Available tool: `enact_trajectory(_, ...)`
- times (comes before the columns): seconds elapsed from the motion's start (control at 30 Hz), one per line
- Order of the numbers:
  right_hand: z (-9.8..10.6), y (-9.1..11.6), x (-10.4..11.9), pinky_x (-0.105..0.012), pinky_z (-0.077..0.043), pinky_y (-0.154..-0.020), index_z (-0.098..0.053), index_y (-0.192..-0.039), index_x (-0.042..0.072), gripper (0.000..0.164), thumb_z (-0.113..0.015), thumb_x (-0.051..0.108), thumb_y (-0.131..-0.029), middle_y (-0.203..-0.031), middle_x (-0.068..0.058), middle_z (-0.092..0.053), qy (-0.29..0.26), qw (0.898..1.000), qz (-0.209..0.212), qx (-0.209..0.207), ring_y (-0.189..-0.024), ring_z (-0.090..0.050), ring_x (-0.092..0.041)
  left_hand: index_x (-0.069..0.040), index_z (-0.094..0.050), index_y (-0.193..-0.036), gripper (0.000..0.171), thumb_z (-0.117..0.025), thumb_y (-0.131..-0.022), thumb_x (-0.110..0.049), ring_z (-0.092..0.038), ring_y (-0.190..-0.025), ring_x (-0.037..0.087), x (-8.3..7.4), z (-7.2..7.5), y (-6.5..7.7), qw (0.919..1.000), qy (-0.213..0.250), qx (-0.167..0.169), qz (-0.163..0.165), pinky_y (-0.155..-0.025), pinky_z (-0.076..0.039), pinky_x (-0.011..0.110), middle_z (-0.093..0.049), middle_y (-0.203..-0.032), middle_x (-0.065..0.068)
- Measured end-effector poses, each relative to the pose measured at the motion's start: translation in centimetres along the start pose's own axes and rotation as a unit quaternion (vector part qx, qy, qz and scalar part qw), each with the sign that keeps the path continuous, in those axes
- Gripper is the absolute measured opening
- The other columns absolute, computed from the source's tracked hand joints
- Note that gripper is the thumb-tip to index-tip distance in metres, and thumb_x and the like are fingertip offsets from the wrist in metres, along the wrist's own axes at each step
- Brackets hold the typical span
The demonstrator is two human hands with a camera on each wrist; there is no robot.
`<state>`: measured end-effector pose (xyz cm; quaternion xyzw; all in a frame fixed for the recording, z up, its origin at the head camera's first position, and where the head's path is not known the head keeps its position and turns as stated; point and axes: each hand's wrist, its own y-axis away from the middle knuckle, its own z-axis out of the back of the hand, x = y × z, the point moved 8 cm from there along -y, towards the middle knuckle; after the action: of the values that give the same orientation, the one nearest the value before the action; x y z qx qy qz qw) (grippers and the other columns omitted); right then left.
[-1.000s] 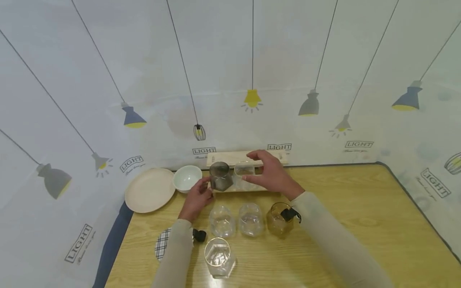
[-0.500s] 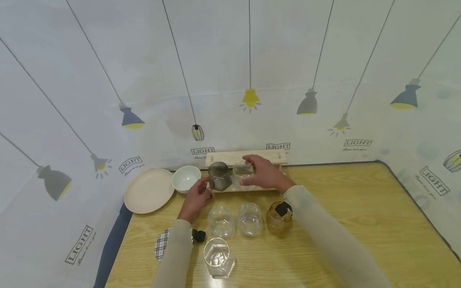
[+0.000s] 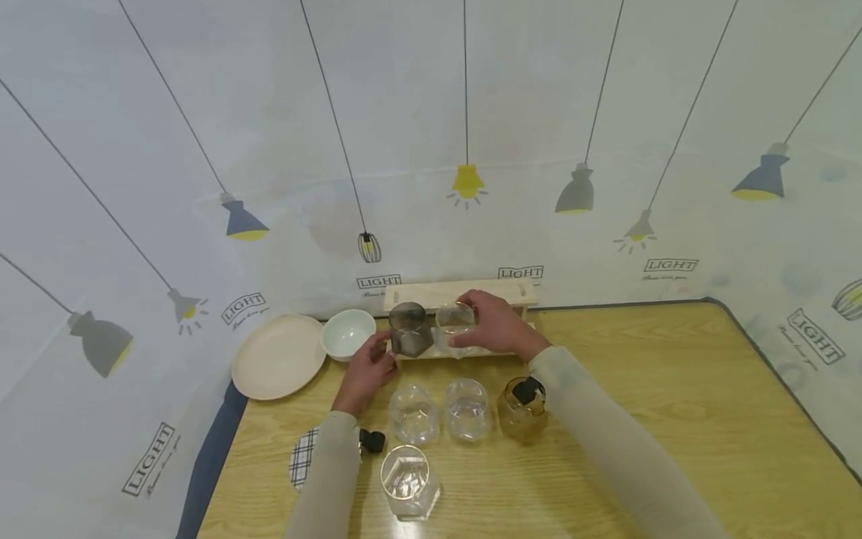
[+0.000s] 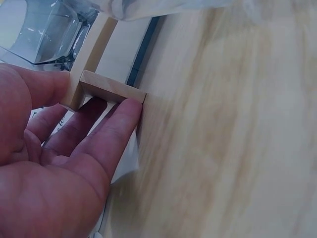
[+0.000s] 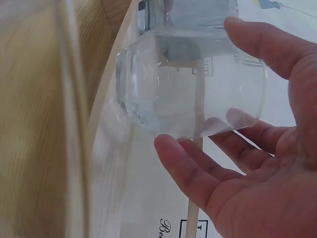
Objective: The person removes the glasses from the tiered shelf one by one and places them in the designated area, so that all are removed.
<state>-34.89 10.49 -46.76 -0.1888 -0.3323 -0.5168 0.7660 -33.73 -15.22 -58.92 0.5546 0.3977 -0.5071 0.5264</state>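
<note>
In the head view a wooden rack (image 3: 438, 294) stands against the wall, with a smoky grey glass (image 3: 412, 340) at its left end. Beside that glass is a clear glass (image 3: 453, 320), and my right hand (image 3: 497, 323) holds it around its side. The right wrist view shows the thumb on one side of this clear glass (image 5: 178, 94) and the fingers on the other. My left hand (image 3: 367, 372) grips the rack's left end. Up close, the left thumb presses one wooden bar (image 4: 91, 54) while the fingers lie against the short crosspiece (image 4: 111, 87).
Two clear glasses (image 3: 468, 410) and an amber glass (image 3: 521, 423) stand in a row before the rack. Nearer is a gold-rimmed clear glass (image 3: 407, 483). A plate (image 3: 279, 355) and a white bowl (image 3: 349, 335) sit left; a plaid coaster (image 3: 304, 453) lies by the left sleeve.
My right hand has moved slightly left and its spread fingers have closed around the clear glass. The left hand keeps its place at the rack's end.
</note>
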Motion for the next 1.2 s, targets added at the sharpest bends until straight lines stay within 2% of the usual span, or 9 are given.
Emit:
enact_trajectory(0.23,0.6,0.8,0.1,-0.056,-0.057,-0.104,-0.053,-0.146,0.018,0.079,-0.089,0.048,-0.082,-0.147,-0.009,-0.06,-0.032,0.999,-0.005,-0.028,-0.133,-0.06,-0.037,-0.017,-0.053,-0.152,0.047,-0.059,-0.107,-0.007,-0.061,-0.123,0.028,0.2,0.1,-0.2,1.0,0.006,-0.002,0.0,-0.101,-0.062,0.044,-0.046,-0.16,0.025)
enact_trajectory(0.37,1.4,1.7,0.6,-0.057,-0.056,-0.106,-0.056,-0.144,0.02,0.078,-0.09,0.05,-0.081,-0.145,-0.007,-0.062,-0.041,0.998,0.006,-0.044,-0.133,-0.061,-0.038,-0.015,-0.052,-0.154,0.047,-0.057,-0.108,-0.007,-0.061,-0.124,0.031,-0.1,0.0,-0.2,1.0,0.005,-0.004,-0.007,-0.102,-0.062,0.046,-0.044,-0.16,0.028)
enact_trajectory(0.57,2.1,3.8,1.2,-0.051,-0.059,-0.104,-0.058,-0.143,0.023,0.075,-0.092,0.047,-0.08,-0.14,-0.001,-0.065,-0.072,0.995,0.02,-0.067,-0.13,-0.064,-0.031,-0.017,-0.054,-0.152,0.045,-0.058,-0.108,-0.008,-0.058,-0.132,0.036,0.0,0.0,-0.1,0.9999,-0.004,-0.014,-0.001,-0.105,-0.061,0.047,-0.043,-0.161,0.029)
enact_trajectory(0.67,2.4,4.9,1.6,-0.046,-0.063,-0.098,-0.06,-0.141,0.022,0.073,-0.093,0.041,-0.079,-0.136,-0.001,-0.067,-0.094,0.992,0.038,-0.08,-0.128,-0.065,-0.03,-0.016,-0.054,-0.152,0.045,-0.058,-0.108,-0.008,-0.058,-0.131,0.036,-0.1,-0.2,0.1,0.9999,-0.006,-0.014,-0.003,-0.106,-0.06,0.048,-0.043,-0.161,0.028)
enact_trajectory(0.9,2.8,7.2,2.8,-0.033,-0.067,-0.085,-0.062,-0.14,0.019,0.071,-0.095,0.036,-0.079,-0.131,-0.004,-0.068,-0.14,0.982,0.076,-0.1,-0.127,-0.064,-0.031,-0.014,-0.056,-0.149,0.044,-0.057,-0.107,-0.004,-0.064,-0.114,0.028,-0.4,-0.2,0.1,0.9997,0.007,-0.017,-0.014,-0.104,-0.061,0.049,-0.054,-0.148,0.026)
enact_trajectory(1.07,2.6,9.0,3.6,-0.031,-0.067,-0.08,-0.063,-0.141,0.013,0.071,-0.095,0.03,-0.08,-0.133,-0.009,-0.066,-0.149,0.978,0.102,-0.105,-0.125,-0.064,-0.033,-0.015,-0.055,-0.15,0.044,-0.058,-0.107,-0.006,-0.063,-0.12,0.031,-0.5,-0.2,0.1,0.9997,0.001,-0.018,-0.016,-0.105,-0.06,0.049,-0.051,-0.154,0.028)
enact_trajectory(1.2,1.9,10.5,4.1,-0.031,-0.067,-0.078,-0.061,-0.141,0.01,0.07,-0.094,0.023,-0.08,-0.133,-0.014,-0.063,-0.182,0.973,0.111,-0.087,-0.112,-0.072,-0.033,-0.014,-0.055,-0.15,0.044,-0.058,-0.107,-0.006,-0.063,-0.121,0.032,-0.4,-0.3,0.3,0.9998,0.0,-0.016,-0.013,-0.105,-0.06,0.049,-0.049,-0.155,0.029)
